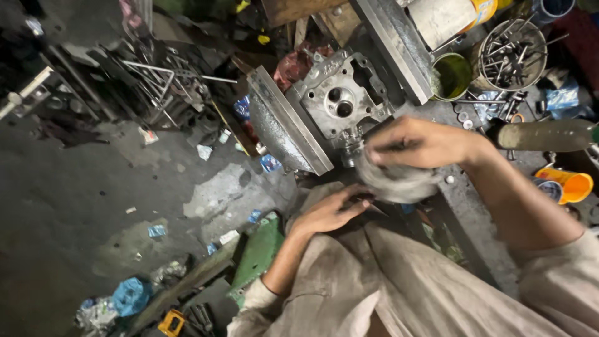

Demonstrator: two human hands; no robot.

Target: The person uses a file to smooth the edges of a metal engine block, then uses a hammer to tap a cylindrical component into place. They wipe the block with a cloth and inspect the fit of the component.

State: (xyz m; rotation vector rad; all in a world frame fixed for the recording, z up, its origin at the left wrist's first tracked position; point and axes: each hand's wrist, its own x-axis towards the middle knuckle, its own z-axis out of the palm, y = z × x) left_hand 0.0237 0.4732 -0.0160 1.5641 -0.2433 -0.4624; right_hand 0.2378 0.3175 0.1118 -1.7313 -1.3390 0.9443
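Observation:
A grey metal engine cylinder head (337, 100) with two round ports sits clamped between the steel jaws of a bench vise (284, 122). My right hand (418, 143) presses a wad of grey cloth (396, 181) against the lower edge of the cylinder head. My left hand (327, 212) is just below it, fingers curled on the trailing end of the same cloth, above my lap.
A round tin full of bolts and rods (511, 56) and a green-lined can (452, 75) stand on the bench at the upper right. An orange cup (568, 185) lies at the right. Scrap metal frames (156, 81) and litter cover the dirty floor at the left.

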